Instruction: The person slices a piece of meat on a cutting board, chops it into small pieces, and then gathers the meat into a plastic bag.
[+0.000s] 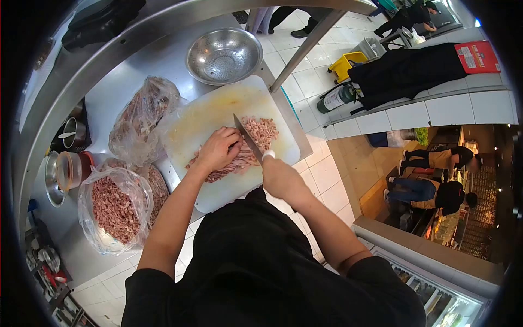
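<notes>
My right hand point(280, 179) is wrapped round the white handle of a kitchen knife point(249, 137). Its blade lies between sliced meat strips point(235, 165) and a pile of chopped meat point(261, 131). With curled fingers, my left hand point(219, 150) presses down on the strips, close to the blade. All of this rests on a white cutting board point(204, 197), stained yellowish toward its far side. Left of the board, an open plastic bag point(115, 210) is filled with chopped meat. A second plastic bag point(144, 120), with meat inside, lies beyond it.
A metal colander point(224, 57) stands behind the board on the steel table point(117, 68). Clear tubs point(70, 170) and a metal bowl point(53, 182) sit at the left. A steel post point(305, 52) rises near the right corner. Several other people are farther off.
</notes>
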Demonstrator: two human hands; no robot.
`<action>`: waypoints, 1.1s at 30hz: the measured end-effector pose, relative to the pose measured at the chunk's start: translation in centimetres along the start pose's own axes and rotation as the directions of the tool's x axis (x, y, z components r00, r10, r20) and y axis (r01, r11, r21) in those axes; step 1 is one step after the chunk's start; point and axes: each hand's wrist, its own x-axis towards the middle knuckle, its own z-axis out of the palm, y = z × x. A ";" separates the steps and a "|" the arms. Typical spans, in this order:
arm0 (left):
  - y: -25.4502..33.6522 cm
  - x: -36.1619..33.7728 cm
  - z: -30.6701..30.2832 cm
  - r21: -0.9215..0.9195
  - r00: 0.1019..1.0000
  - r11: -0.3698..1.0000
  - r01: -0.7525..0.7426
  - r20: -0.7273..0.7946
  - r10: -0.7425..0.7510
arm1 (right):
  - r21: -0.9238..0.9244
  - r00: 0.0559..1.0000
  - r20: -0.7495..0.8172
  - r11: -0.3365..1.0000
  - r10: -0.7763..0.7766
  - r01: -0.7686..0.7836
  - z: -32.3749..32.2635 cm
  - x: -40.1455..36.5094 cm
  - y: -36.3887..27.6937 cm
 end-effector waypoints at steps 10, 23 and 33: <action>0.2 0.0 -0.5 -0.081 0.996 0.995 0.058 -0.070 -0.064 | 0.132 0.957 -0.264 0.979 -0.119 0.158 3.3 6.9 2.9; 0.3 -1.0 -0.4 0.023 0.998 0.999 0.041 0.038 -0.042 | -0.009 0.999 -0.050 1.000 -0.010 0.010 2.5 -0.7 0.5; 0.2 -1.5 0.2 0.004 0.999 1.000 0.029 -0.023 -0.029 | 0.007 0.989 -0.094 0.993 -0.113 0.114 1.1 1.0 0.2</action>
